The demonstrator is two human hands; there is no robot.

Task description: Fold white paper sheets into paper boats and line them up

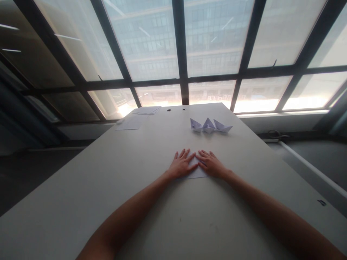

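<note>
A piece of white paper [197, 174], folded so that its top looks like a point, lies flat on the white table [130, 187]. My left hand [183, 164] rests on its left side, fingers spread. Over its right side lies my right hand [210, 163], also flat with fingers stretched out. The two hands nearly meet at the middle of the paper and cover much of it, so its full outline is hidden. Beyond them stand three folded paper boats in a row: a left boat [195, 125], a middle boat [208, 126] and a right boat [222, 126].
White paper sheets [128, 124] lie at the far left of the table, with more sheets [146, 110] behind. Near the far edge is a dark round spot [169, 110]. A dark mark [321, 203] shows near the right edge. Large windows [154, 39] rise behind the table.
</note>
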